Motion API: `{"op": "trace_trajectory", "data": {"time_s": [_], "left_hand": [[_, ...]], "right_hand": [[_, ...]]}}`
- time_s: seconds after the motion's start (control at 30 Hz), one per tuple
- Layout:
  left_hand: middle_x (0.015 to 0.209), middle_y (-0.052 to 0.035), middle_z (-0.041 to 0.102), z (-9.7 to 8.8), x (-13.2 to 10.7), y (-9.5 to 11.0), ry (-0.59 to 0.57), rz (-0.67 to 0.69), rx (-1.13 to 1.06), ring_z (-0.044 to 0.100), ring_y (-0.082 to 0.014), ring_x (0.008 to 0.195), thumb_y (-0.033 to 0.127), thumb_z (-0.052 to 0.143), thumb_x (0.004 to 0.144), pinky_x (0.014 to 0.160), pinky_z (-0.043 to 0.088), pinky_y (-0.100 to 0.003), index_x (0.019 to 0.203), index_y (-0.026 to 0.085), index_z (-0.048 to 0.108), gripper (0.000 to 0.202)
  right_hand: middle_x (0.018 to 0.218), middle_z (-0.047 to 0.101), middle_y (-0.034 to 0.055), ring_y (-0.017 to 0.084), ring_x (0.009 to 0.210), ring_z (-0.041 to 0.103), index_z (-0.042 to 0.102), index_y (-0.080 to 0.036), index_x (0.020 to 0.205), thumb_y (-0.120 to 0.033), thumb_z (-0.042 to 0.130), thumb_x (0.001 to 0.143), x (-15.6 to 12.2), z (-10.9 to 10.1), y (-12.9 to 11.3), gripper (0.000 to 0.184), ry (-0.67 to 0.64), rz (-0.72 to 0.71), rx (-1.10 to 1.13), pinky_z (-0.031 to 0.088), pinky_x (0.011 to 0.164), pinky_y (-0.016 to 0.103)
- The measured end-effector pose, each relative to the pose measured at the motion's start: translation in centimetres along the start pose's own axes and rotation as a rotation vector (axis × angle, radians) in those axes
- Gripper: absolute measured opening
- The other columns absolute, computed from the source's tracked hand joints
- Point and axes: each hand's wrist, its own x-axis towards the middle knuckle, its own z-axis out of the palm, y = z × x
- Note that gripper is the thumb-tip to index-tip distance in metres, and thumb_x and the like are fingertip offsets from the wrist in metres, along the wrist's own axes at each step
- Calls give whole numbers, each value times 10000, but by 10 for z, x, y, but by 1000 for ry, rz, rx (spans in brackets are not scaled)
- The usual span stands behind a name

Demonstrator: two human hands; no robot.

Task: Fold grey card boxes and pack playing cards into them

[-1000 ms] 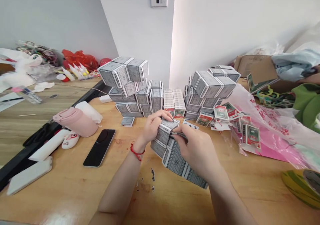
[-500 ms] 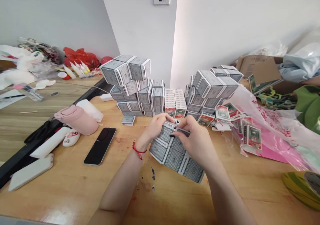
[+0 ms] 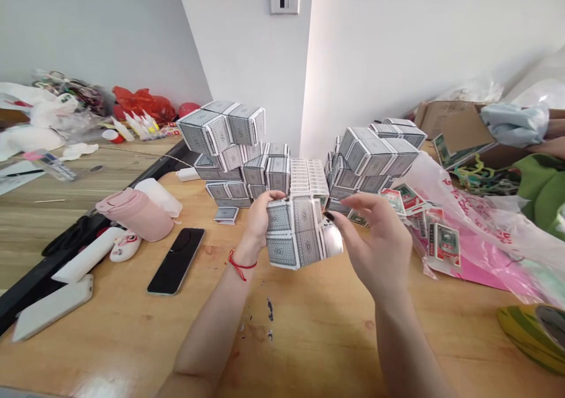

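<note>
Your left hand (image 3: 260, 218) is gripping the card block (image 3: 293, 230) by its left side above the table (image 3: 331, 345); your right hand (image 3: 375, 242), parted, is hovering at its right edge. It's probably feeling light, slick and crushable, its corners offering safest hold.

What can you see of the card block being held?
The card block looks like joined cubes of folded playing cards, grey patterned backs and white borders outward. It tilts above the wooden table, its left side gripped by the left hand. A pale card face shows at its right end by the right hand; contact is unclear.
</note>
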Motion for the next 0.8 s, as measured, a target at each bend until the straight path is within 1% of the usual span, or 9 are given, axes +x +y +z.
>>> {"op": "trace_trajectory", "data": {"time_s": [0.03, 0.1, 0.17, 0.23, 0.33, 0.43, 0.53, 0.67, 0.8], "left_hand": [[663, 13, 614, -3, 2, 1, 67, 3, -86, 547, -116, 575, 257, 456, 664, 554, 415, -224, 695, 169, 616, 185], [638, 19, 601, -7, 3, 6, 165, 31, -246, 545, -114, 557, 285, 470, 659, 542, 418, -221, 726, 166, 604, 191], [633, 19, 596, -9, 2, 10, 226, 85, -379, 552, -117, 566, 301, 474, 665, 546, 425, -220, 756, 166, 590, 200], [640, 16, 598, -9, 0, 13, 261, 144, -485, 565, -125, 590, 307, 462, 680, 559, 432, -223, 768, 171, 574, 197], [666, 11, 607, -10, 0, 15, 275, 212, -591, 583, -140, 643, 327, 441, 696, 596, 446, -236, 750, 184, 547, 185], [697, 8, 613, -14, 3, 14, 299, 283, -633, 590, -146, 703, 345, 448, 695, 643, 452, -238, 717, 190, 516, 171], [716, 4, 615, -17, 5, 14, 328, 323, -621, 592, -147, 726, 360, 451, 697, 661, 454, -237, 702, 189, 495, 177], [727, -8, 614, -18, 5, 15, 328, 319, -613, 589, -153, 740, 361, 446, 699, 669, 458, -249, 684, 187, 485, 180], [748, -8, 614, -15, 5, 14, 311, 329, -603, 584, -156, 782, 339, 452, 698, 695, 451, -256, 683, 188, 491, 157]], "right_hand": [[781, 635, 27, 172, 761, 597, 591, -205, 784, -356, 564, 771, -1, -5, -4, 153, -60, 5, -7, 465, 704, 292], [648, 625, 6, 151, 629, 588, 611, -201, 671, -385, 521, 798, -2, -13, -9, 242, -323, 45, -16, 450, 581, 249], [595, 619, -2, 143, 556, 572, 636, -207, 656, -413, 470, 822, -3, -15, -10, 312, -604, 88, -20, 420, 494, 232], [638, 637, 10, 155, 568, 579, 659, -219, 731, -417, 454, 828, -5, -10, -8, 301, -737, 97, -10, 420, 483, 234], [813, 653, 51, 197, 696, 600, 635, -237, 950, -407, 516, 790, -11, 6, -4, 262, -664, 88, -2, 458, 541, 269], [985, 608, 92, 212, 783, 581, 571, -242, 1099, -398, 572, 749, -19, 22, -5, 383, -485, 100, -17, 484, 579, 304], [1009, 577, 98, 183, 721, 558, 578, -235, 1083, -355, 597, 735, -26, 33, -9, 368, -365, 94, 12, 487, 596, 316], [941, 582, 63, 130, 609, 519, 556, -240, 1109, -288, 596, 740, -27, 40, -9, 374, -321, 139, 169, 487, 608, 305], [870, 617, 46, 159, 717, 566, 600, -220, 1018, -238, 590, 734, -24, 40, -7, 285, -334, 196, 322, 489, 680, 311]]}}
